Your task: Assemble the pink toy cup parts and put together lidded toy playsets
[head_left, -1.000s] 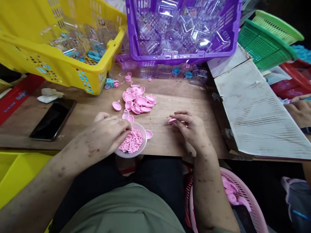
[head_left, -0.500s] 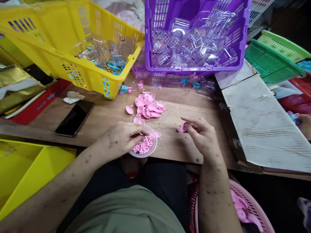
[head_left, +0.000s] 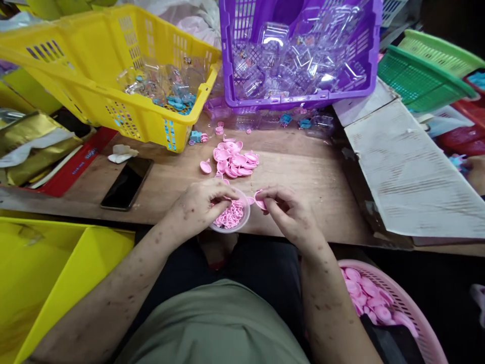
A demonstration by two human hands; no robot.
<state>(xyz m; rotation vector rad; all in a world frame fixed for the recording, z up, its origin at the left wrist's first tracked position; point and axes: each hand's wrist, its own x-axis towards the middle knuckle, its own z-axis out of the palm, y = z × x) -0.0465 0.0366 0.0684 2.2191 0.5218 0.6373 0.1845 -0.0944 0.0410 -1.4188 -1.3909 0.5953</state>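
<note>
My left hand [head_left: 200, 202] hovers over a small clear bowl [head_left: 238, 227] of tiny pink parts at the table's near edge, fingers pinched together; what they hold is too small to name. My right hand [head_left: 290, 212] is closed on a pink round disc piece [head_left: 259, 200], held just right of the bowl, close to the left fingertips. A pile of the same pink discs [head_left: 234, 159] lies on the wooden table [head_left: 303, 172] just beyond the bowl.
A yellow crate [head_left: 113, 81] and a purple crate [head_left: 299, 50] of clear plastic cases stand at the back. A black phone [head_left: 127, 183] lies at left. A pink basket [head_left: 382, 303] of pink discs sits by my right knee. White cardboard [head_left: 405, 172] and green baskets [head_left: 424, 76] are at right.
My right hand has lifted the pink disc off the table and moved left to the bowl. The left hand has risen from the bowl's contents with its fingers pinched.
</note>
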